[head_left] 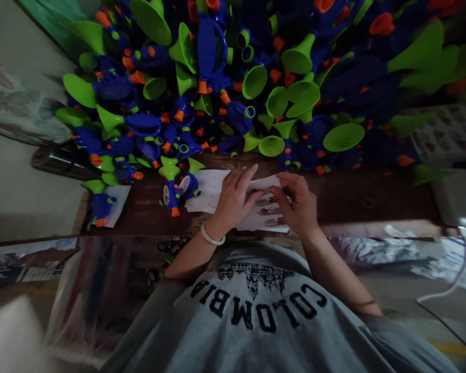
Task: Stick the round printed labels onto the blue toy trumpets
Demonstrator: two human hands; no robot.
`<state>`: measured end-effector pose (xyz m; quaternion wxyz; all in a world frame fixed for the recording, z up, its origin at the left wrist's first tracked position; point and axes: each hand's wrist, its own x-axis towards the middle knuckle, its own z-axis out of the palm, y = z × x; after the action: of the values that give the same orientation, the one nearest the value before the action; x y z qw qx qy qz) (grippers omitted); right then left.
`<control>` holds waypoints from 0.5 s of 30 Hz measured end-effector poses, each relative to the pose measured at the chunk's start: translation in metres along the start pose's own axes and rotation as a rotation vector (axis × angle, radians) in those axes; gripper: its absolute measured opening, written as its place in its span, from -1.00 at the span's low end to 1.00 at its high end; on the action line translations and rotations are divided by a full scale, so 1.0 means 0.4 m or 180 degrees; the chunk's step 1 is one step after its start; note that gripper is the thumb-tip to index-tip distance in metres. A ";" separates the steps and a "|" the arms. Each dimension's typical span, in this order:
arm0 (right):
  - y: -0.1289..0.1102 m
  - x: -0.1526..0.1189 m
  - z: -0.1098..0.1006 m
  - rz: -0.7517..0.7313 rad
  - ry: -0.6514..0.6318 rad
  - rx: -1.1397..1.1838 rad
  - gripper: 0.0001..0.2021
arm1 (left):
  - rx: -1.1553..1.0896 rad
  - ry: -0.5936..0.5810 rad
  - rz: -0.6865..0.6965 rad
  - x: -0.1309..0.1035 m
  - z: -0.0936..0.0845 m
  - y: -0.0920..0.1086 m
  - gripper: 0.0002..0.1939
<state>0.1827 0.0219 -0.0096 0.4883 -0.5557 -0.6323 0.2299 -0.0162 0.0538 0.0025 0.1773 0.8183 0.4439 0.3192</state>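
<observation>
A sheet of printed stickers [270, 210] lies on the table before me, its oval labels in a column. My left hand [235, 199], with a pale bangle at the wrist, rests over the sheet's left side, fingers stretched out and thumb toward the labels. On the right side, my right hand [299, 202] curls its thumb and fingers at the sheet's upper right edge; whether a label is lifted there is hidden. White paper [205, 189] spreads under and left of my left hand. Two blue toy trumpets [171, 196] with green bells and oval labels stand beside that paper.
A large heap of blue toy trumpets [233, 111] with green bells and orange mouthpieces fills the back of the table [361, 202]. One more toy trumpet [103, 204] sits at the left edge on white paper. A dark bottle [62, 161] lies at left.
</observation>
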 end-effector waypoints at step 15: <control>-0.073 -0.033 -0.040 -0.0576 0.0080 -0.0712 -0.81 | -0.1982 -0.0250 -0.0636 0.032 -0.097 0.103 -0.73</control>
<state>0.1814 -0.0025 0.0168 0.4500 -0.5502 -0.6954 0.1061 -0.0122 0.0425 0.0593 0.4665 0.6888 0.3959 0.3888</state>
